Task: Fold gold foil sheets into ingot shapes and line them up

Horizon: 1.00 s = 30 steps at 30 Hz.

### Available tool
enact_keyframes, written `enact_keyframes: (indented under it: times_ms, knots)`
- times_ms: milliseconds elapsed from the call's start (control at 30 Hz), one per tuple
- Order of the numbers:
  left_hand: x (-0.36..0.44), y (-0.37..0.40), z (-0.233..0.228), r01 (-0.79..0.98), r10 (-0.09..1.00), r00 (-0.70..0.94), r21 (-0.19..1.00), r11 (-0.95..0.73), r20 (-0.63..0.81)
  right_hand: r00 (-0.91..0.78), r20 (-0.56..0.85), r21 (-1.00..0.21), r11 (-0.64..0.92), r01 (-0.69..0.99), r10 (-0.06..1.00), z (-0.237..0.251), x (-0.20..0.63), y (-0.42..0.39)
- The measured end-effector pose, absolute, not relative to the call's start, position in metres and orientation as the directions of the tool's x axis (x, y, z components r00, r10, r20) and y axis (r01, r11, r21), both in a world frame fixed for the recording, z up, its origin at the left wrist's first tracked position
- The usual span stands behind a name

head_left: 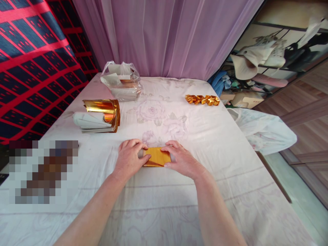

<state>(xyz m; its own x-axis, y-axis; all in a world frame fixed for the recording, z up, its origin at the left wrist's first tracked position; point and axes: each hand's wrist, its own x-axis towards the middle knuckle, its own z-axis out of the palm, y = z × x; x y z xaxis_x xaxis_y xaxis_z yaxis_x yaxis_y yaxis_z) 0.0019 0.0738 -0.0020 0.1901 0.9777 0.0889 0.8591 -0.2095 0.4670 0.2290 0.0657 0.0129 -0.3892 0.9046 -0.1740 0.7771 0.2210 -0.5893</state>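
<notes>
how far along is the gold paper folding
Done: a short row of folded gold pieces lies at the far right of the bed. In hand: the left hand and right hand press one gold sheet flat. Left: a thick stack of gold sheets, plus more in a plastic bag.

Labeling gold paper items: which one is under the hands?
The flat gold sheet at the near centre, pressed between both hands; the curled stack and folded pieces lie untouched farther back.
</notes>
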Motion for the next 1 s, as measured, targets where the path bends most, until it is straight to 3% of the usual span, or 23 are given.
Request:
enact_keyframes:
  times_ms: [667,1000]
  knots:
    - [0.002,0.073,-0.002,0.857,0.977,0.189,0.470,-0.211,0.093,-0.499,-0.139,-0.752,0.237,0.615,0.855,0.011,0.249,0.067]
    - [0.002,0.074,-0.002,0.865,0.975,0.205,0.450,-0.222,0.089,-0.154,0.042,-0.840,0.118,0.529,0.987,0.013,0.235,0.071]
